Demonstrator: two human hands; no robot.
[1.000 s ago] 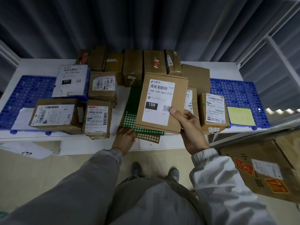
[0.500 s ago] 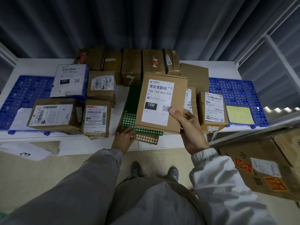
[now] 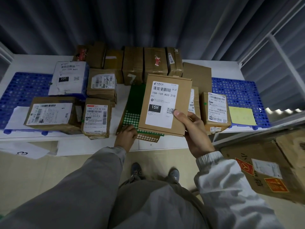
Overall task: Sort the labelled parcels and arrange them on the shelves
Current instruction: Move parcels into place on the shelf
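Right hand point(image 3: 194, 129) grips parcel point(image 3: 165, 104) labelled 15H-159-A03-210

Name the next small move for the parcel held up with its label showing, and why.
Probably carry the 15H parcel toward its matching shelf spot: the right hand already grips it clear of the table, label readable, while the left hand holds the green dotted sheet.

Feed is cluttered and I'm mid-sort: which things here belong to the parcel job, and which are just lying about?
Part of the job:
- flat brown cardboard parcel labelled 15H, in the right hand grip
- green dotted flat packet, touched by the left hand
- white-topped parcel marked 231
- white shelf

Lying about:
- yellow paper note
- blue perforated plastic mat
- large brown carton with red stickers
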